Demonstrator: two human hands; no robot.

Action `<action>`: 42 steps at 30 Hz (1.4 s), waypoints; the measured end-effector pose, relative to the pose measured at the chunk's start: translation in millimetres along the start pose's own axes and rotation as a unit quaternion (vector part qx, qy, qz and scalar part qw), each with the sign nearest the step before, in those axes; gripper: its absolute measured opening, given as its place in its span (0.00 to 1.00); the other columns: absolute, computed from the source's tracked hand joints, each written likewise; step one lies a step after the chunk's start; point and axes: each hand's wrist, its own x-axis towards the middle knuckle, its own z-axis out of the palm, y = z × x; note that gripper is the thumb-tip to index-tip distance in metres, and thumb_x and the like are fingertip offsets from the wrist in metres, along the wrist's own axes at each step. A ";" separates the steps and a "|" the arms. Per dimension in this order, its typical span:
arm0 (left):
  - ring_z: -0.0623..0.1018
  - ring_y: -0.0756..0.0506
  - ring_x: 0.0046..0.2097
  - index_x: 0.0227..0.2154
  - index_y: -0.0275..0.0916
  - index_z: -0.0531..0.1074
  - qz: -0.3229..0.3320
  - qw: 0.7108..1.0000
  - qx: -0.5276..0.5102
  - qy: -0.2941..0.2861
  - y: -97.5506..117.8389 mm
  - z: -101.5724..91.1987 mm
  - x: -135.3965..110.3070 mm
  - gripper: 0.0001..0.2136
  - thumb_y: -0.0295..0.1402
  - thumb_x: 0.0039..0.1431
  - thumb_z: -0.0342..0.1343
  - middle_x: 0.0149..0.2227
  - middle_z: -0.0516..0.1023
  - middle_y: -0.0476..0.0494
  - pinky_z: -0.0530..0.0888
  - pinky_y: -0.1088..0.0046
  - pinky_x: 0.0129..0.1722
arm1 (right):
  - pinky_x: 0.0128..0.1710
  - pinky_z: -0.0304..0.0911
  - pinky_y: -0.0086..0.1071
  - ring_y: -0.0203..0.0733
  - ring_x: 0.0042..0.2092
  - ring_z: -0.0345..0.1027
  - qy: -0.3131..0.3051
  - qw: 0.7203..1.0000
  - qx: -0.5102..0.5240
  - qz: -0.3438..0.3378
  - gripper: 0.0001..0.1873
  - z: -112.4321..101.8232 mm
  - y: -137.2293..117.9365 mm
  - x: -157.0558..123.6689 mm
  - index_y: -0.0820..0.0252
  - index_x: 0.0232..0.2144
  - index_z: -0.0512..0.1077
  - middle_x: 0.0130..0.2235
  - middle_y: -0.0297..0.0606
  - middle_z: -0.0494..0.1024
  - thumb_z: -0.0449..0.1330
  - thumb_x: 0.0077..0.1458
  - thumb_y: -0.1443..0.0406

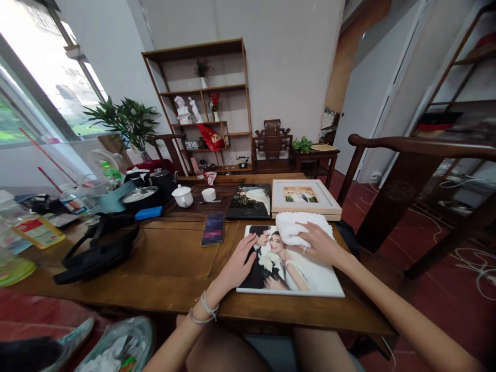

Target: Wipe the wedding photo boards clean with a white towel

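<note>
A wedding photo panel (271,266) lies flat near the front edge of the wooden table. My left hand (237,261) rests on its left side with the fingers stretched out, holding nothing. Under my right hand (320,243) is a folded white cloth (289,227), pressed against the panel's upper right part; a ring shows on one finger. Part of the cloth sticks out beyond the panel's far edge. Just behind stand a dark photo panel (248,201) and a pale picture frame (329,202) with a small photo in it.
On the wooden table (174,263) are a phone-like dark object (213,229), a white lidded cup (182,196), a small white cup (208,195), a black strap (104,243) and a bottle of yellow liquid (39,231). A wooden chair (403,181) stands at right.
</note>
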 end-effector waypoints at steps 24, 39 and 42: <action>0.56 0.44 0.66 0.59 0.41 0.58 0.005 1.000 -0.010 0.010 -1.5 -0.2 -0.1 0.20 0.34 0.66 0.42 0.64 0.57 0.40 0.53 0.56 0.65 | 0.61 0.46 0.55 0.58 0.65 0.45 -0.001 0.999 0.026 -0.025 0.19 5.6 -3.7 6.4 0.60 0.42 0.76 0.62 0.50 0.61 0.54 0.59 0.54; 0.57 0.42 0.65 0.59 0.41 0.59 0.012 1.000 -0.023 0.008 1.1 -1.7 1.0 0.20 0.36 0.65 0.43 0.64 0.58 0.38 0.54 0.54 0.65 | 0.64 0.37 0.56 0.56 0.66 0.38 -0.167 0.959 0.104 -0.202 0.27 -20.3 -88.5 -61.6 0.58 0.52 0.70 0.65 0.43 0.53 0.61 0.47 0.64; 0.57 0.42 0.65 0.59 0.41 0.59 0.012 1.000 -0.021 0.009 0.5 -1.4 0.8 0.20 0.36 0.66 0.42 0.64 0.57 0.38 0.54 0.54 0.65 | 0.64 0.40 0.52 0.53 0.66 0.42 -0.130 0.967 0.113 -0.186 0.19 -18.9 -78.4 -58.1 0.58 0.46 0.74 0.63 0.43 0.58 0.61 0.49 0.64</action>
